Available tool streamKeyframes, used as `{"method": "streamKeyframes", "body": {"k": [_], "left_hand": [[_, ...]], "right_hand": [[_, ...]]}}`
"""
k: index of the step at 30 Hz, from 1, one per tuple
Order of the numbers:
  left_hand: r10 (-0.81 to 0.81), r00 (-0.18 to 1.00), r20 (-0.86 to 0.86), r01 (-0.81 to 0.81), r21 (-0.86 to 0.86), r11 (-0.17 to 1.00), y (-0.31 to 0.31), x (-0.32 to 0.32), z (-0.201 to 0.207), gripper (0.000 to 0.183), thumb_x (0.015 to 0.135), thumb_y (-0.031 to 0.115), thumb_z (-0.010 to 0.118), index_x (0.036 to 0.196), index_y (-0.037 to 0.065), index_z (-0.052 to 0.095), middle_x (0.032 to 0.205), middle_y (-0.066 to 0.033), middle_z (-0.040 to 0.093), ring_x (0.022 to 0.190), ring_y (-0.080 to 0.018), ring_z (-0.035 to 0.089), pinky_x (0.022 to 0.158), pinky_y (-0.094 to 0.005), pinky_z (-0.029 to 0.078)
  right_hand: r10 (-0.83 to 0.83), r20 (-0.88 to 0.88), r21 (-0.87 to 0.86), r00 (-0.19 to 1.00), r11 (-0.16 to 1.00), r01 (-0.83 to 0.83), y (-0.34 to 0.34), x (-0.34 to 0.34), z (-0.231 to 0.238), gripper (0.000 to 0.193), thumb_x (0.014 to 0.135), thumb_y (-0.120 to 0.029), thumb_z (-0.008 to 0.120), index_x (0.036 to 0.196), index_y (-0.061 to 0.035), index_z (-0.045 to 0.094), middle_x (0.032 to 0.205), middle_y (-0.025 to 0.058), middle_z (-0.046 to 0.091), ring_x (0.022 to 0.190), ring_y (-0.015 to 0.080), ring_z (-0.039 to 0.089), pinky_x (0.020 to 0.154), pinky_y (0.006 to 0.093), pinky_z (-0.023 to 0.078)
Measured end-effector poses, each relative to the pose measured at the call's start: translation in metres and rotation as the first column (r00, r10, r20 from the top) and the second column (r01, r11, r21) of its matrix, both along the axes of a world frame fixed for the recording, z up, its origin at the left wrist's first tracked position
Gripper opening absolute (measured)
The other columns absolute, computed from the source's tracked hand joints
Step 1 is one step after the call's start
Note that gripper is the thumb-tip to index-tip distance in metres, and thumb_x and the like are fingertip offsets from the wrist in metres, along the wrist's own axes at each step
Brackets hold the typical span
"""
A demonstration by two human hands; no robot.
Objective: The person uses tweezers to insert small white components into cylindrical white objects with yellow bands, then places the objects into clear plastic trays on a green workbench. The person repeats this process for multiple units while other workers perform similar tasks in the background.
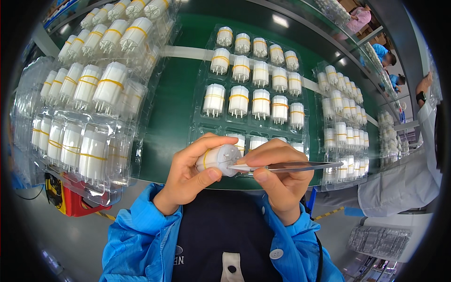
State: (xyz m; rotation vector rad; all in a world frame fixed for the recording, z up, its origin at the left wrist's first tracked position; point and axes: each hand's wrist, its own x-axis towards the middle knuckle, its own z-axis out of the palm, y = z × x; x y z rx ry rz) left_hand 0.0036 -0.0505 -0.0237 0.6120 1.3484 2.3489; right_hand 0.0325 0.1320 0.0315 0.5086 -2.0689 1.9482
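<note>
My left hand (190,173) is closed around a white cylindrical part (213,159) with a yellow band about it. The part lies tilted on its side, its pronged end turned to the right. In my right hand (285,176) is a pair of metal tweezers (307,166), gripped between thumb and fingers. Their pale tip (240,167) reaches the pronged end of the part; whether it pinches anything there is too small to tell. Just beyond my hands, a clear plastic tray (199,103) holds rows of similar white parts, partly hidden by my fingers in the nearest row.
Stacked clear trays (105,181) full of white banded parts stand at the left. More filled trays (324,110) line the right side of the green tabletop (164,108). A red and yellow object (77,195) sits low at the left. Other people (383,56) are at the far right.
</note>
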Motion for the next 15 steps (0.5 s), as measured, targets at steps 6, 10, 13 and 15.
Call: {"method": "streamKeyframes", "body": {"k": [6,10,13,15], "left_hand": [[-0.013,1.0,0.018,0.013,0.004,1.0,0.0006,0.0002,-0.0023,0.052,0.09,0.027,0.065,0.129,-0.004,0.052,0.103,-0.0062,0.054,0.085,-0.011,0.054,0.072,-0.0222,0.044],[0.004,1.0,0.002,-0.004,-0.01,1.0,0.0003,-0.0001,-0.0024,0.052,0.089,0.027,0.065,0.128,-0.005,0.053,0.104,-0.0075,0.054,0.091,-0.0134,0.054,0.079,-0.0242,0.043],[0.019,1.0,0.006,-0.019,-0.026,0.999,-0.0011,-0.0003,-0.0014,0.051,0.089,0.027,0.065,0.127,-0.005,0.053,0.105,-0.0084,0.055,0.095,-0.0149,0.054,0.083,-0.0256,0.042],[0.02,1.0,-0.008,-0.021,-0.046,0.999,-0.0018,-0.0004,-0.0017,0.051,0.088,0.027,0.065,0.127,-0.005,0.054,0.104,-0.0088,0.055,0.095,-0.0151,0.054,0.083,-0.0259,0.042]], "right_hand": [[-0.013,0.049,-0.076,0.999,0.997,0.016,-0.0026,0.002,-0.0014,0.016,0.08,0.002,0.068,0.096,0.006,0.067,0.09,0.0175,0.068,0.081,0.0214,0.066,0.071,0.0291,0.051],[0.0,0.079,-0.096,0.997,0.995,0.007,-0.003,0.0029,-0.0036,0.016,0.08,0.005,0.067,0.096,0.0062,0.067,0.091,0.0173,0.068,0.082,0.0214,0.065,0.072,0.0292,0.051],[0.006,0.107,-0.107,0.994,0.994,0.006,-0.0037,0.0033,-0.0035,0.016,0.08,0.006,0.067,0.096,0.0063,0.067,0.092,0.0171,0.068,0.082,0.0211,0.065,0.073,0.0289,0.051],[0.006,0.12,-0.111,0.993,0.994,0.007,-0.0042,0.0035,-0.0032,0.015,0.08,0.006,0.067,0.096,0.0062,0.067,0.091,0.0169,0.068,0.082,0.0209,0.065,0.072,0.0287,0.051]]}}
